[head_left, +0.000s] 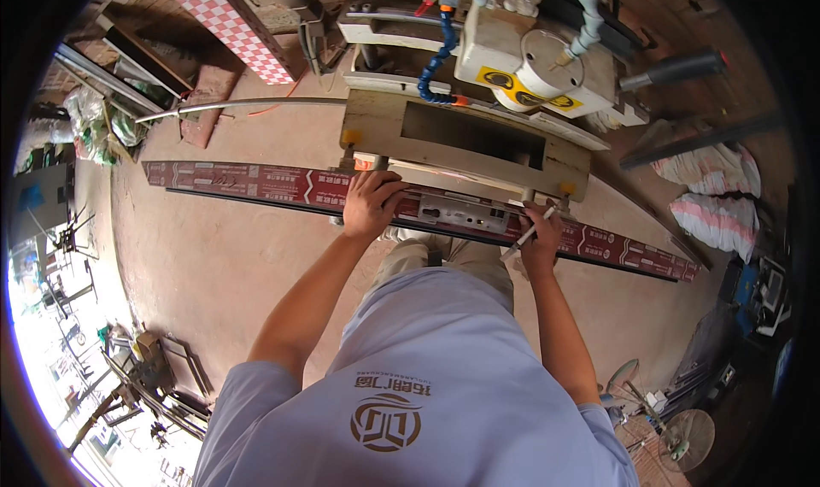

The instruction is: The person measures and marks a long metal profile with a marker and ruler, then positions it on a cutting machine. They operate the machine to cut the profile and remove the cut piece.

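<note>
Across my front lies a long profile bar (282, 185) covered in dark red printed film, with a black strip along its near edge. On its middle sits a silver metal plate (465, 214) with cut-out shapes, between my two hands. My left hand (373, 203) grips the bar just left of the plate, fingers bent over its far side. Right of the plate, my right hand (540, 241) is closed around a thin white pen-like stick (531, 232), its lower end slanting toward me. That hand also rests against the bar. Its fingertips are partly hidden.
Beyond the bar stands a machine (530, 68) with a pale frame (376, 128), a blue coolant hose (437, 60) and a black-handled lever (675, 70). A checkered beam (231, 26) leans at the upper left. White sacks (717, 205) lie right; a fan (686, 440) stands lower right.
</note>
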The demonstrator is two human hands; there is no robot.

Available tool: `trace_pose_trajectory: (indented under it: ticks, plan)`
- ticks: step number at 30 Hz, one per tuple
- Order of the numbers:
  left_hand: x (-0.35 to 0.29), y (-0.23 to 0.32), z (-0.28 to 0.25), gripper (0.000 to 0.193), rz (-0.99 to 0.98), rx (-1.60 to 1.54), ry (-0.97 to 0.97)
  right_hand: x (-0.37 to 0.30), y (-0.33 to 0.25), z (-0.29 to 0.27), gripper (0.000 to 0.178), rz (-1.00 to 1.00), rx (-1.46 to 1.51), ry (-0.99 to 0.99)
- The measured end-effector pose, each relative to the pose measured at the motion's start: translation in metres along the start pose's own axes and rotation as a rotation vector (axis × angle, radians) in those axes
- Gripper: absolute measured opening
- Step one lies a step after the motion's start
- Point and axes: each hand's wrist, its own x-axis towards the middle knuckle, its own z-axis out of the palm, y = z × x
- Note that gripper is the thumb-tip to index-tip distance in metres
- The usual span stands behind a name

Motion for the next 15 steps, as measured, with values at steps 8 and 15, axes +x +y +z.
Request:
trace_pose_trajectory:
  ticks: [8,15]
  plan:
    - [-0.0003,-0.0024,0.0024,0.019,0.013,0.023,-0.032,-0.0035,0.0,0.0014,0.031,0.04,-0.038,0.014]
    - [0.003,0.0023,0.0026,0.018,0.002,0.016,-0.037,-0.0009,-0.0029,-0.0001,0.028,0.033,-0.055,0.012]
